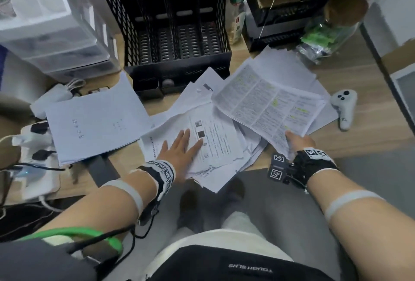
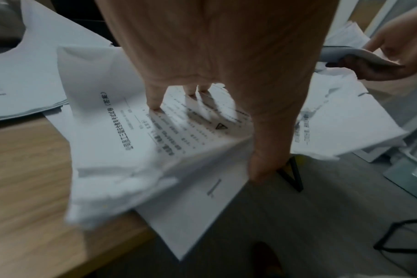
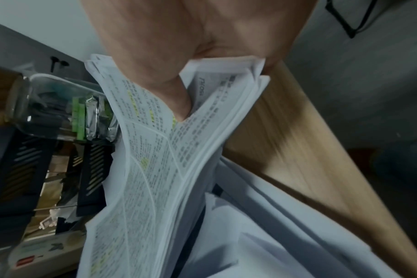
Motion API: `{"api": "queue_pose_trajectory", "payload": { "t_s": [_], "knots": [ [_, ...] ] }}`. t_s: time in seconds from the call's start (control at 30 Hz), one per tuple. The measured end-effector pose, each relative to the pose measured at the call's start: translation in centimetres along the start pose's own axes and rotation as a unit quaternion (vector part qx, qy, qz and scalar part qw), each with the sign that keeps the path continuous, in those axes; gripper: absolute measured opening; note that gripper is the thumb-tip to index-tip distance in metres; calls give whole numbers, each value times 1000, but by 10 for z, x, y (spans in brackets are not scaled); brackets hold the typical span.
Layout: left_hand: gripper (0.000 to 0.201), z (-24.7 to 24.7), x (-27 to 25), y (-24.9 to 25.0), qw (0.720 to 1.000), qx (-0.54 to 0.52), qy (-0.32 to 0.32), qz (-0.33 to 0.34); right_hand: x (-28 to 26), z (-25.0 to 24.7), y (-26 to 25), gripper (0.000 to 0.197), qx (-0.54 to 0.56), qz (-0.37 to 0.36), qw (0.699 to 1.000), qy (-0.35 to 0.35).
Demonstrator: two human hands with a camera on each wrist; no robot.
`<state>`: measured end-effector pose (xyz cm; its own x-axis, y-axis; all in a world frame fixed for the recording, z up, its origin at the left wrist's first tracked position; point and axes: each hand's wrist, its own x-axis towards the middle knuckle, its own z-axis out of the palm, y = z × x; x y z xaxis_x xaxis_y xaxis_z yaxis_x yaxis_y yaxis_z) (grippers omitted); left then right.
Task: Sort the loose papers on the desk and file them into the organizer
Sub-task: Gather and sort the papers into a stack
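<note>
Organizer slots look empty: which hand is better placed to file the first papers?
Probably the right hand: it already grips a highlighted stack lifted off the desk, near the organizer. The left hand only presses flat on the loose pile.

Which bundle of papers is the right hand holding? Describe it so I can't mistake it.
Start at the black mesh organizer and look right and nearer. The right hand grips a thick sheaf by its near edge. Only its dense, columned top page carries yellow-green highlighter marks.

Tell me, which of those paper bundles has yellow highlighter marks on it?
The bundle pinched in the right hand, on the right of the desk. Its dense print carries yellow streaks; the sheets under the left hand and the stack further left show none.
</note>
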<state>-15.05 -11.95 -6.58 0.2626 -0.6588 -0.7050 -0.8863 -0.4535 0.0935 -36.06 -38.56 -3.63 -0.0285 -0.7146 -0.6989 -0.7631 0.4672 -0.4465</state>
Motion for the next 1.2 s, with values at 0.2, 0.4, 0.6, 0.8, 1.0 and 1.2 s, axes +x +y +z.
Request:
{"api": "queue_pose_trajectory", "payload": {
  "t_s": [0.2,0.4,0.6,0.8,1.0,1.2],
  "knots": [
    [101,7,-5,-21,997,-20,7,71,-32,10,32,46,88,17,995,36],
    [80,-14,-15,-52,987,-106,39,113,-73,23,73,48,238,45,968,63],
    [29,2,-14,-84,973,-193,112,62,-96,29,98,40,407,39,909,77],
    [18,-9,-22,-96,940,-270,211,-1,-104,26,111,29,429,23,899,90],
    [48,0,-30,-79,978,-150,124,80,-107,34,114,29,417,9,906,75],
    [133,37,-25,-46,998,48,16,30,-105,35,122,32,433,10,899,62]
  ]
}}
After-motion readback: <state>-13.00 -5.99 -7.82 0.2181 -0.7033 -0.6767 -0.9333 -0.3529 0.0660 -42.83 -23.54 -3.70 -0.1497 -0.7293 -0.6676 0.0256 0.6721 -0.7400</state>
